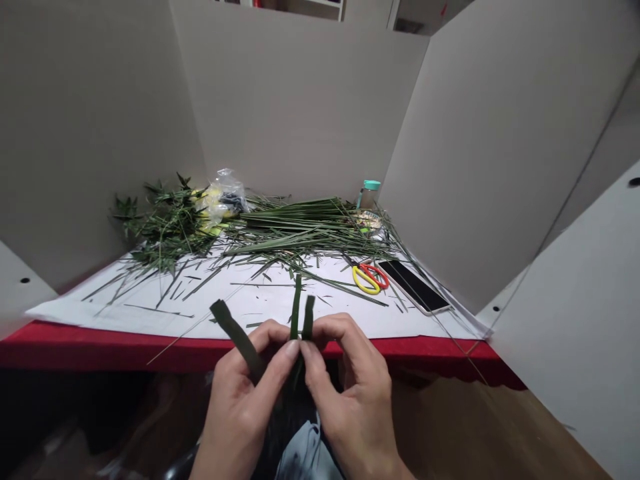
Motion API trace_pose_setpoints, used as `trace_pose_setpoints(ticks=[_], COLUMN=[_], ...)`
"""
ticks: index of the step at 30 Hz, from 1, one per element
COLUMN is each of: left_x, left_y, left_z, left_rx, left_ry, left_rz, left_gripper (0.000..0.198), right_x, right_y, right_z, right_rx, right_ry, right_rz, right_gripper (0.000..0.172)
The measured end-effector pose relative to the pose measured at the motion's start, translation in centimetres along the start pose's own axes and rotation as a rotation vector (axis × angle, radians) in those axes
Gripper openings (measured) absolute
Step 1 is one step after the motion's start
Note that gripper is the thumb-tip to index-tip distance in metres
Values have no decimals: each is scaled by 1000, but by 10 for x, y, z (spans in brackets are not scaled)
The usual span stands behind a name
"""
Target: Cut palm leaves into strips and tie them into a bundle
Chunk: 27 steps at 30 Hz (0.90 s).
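Note:
Just in front of the table's near edge, both my hands meet with thumbs side by side. My left hand (245, 393) is closed, pinching a green leaf strip (296, 300) that stands upright above the thumb. A wider dark green strip (231, 332) slants up and left out of the same hand. My right hand (353, 387) is closed too, its thumb and forefinger on a short leaf strip (309, 315) with a folded-looking top. Whether the strips join between the thumbs is hidden by my fingers.
Scissors (369, 279) with yellow and red handles lie beside a phone (414, 287). Long leaf blades (300, 217), leafy sprigs (167, 227), a plastic bag (226, 193) and a teal-lidded bottle (369, 193) occupy the back. Grey panels (300, 100) enclose the white-covered table (150, 319).

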<state>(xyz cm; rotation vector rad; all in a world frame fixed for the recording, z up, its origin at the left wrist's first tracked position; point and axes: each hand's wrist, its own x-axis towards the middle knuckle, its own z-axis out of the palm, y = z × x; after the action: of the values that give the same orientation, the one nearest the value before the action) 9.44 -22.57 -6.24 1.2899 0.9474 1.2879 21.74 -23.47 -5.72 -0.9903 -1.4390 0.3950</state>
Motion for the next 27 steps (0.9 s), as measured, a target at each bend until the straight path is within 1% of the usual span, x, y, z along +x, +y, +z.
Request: trace_pose_setpoints(ticks=[3, 8, 13, 15, 17, 22, 24, 27], left_x=[1, 0, -3, -3, -2, -1, -1, -1], left_y=[0, 0, -1, -1, -1, -1, 1, 3], left_z=[2, 3, 2, 2, 2, 2, 3, 4], left_rx=[16, 65, 15, 12, 12, -68, -80, 25], left_ry=[-10, -27, 24, 40, 46, 103, 72, -36], left_rz=[11, 29, 51, 57, 51, -44, -39, 15], left_gripper=[10, 12, 9, 9, 11, 17, 16, 15], right_x=[0, -3, -1, -2, -3, -9, -10, -8], right_y=[1, 3, 2, 1, 0, -3, -2, 1], right_z=[-1, -2, 1, 2, 2, 1, 1, 1], right_rx=[11, 93, 14, -3, 31, 167, 178, 174], right_ry=[23, 70, 16, 10, 18, 65, 66, 70], right_rz=[-4, 9, 12, -19, -60, -176, -140, -57], right_gripper=[12, 12, 9, 10, 12, 24, 23, 18])
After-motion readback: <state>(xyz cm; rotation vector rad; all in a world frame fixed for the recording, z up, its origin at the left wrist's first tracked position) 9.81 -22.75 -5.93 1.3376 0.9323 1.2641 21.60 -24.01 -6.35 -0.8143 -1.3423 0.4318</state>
